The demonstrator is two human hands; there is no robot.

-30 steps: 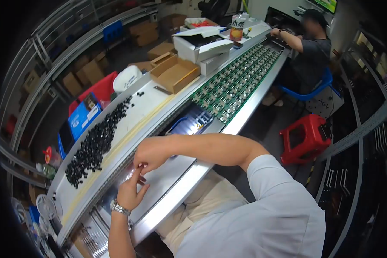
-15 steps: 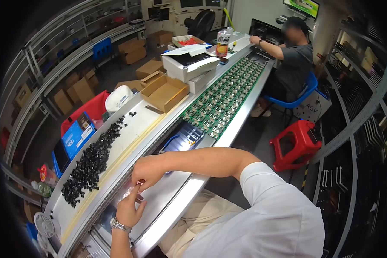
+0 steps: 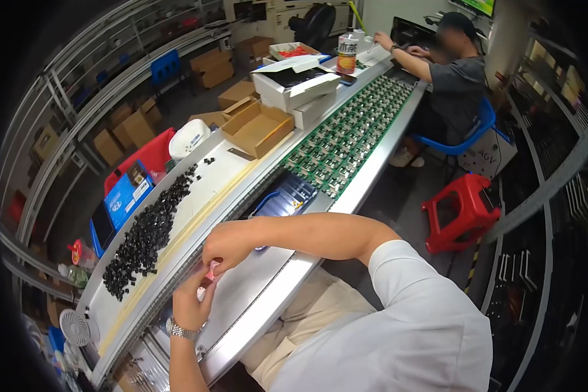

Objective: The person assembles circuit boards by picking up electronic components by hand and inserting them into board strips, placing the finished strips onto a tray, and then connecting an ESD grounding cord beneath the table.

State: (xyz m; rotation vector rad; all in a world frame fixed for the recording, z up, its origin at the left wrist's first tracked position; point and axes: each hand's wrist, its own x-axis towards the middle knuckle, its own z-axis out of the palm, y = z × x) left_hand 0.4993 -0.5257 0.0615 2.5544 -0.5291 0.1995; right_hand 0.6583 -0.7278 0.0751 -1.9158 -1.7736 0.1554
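My right hand (image 3: pixel 228 243), fingers curled into a pinch, meets my left hand (image 3: pixel 192 297) over the near end of the metal line. Between them is a small pink-and-white thing (image 3: pixel 211 271), like a wrapper or packet; its kind is too small to tell. Both hands appear to grip it, though my fingers partly hide it. A metal-band watch (image 3: pixel 181 330) circles my left wrist. Just beyond my right forearm lies a blue translucent tray (image 3: pixel 287 196), with a blue tool-like handle inside it.
Rows of green circuit boards (image 3: pixel 349 134) cover the line further along. Many small black parts (image 3: pixel 150 228) lie on the left ledge beside a cardboard tray (image 3: pixel 258 129). A co-worker (image 3: pixel 456 78) sits at the far end. A red stool (image 3: pixel 462 212) stands right.
The view has shifted slightly. My left hand has closed in towards my right, and more of the pink-and-white thing shows between them. The co-worker's hands have moved apart.
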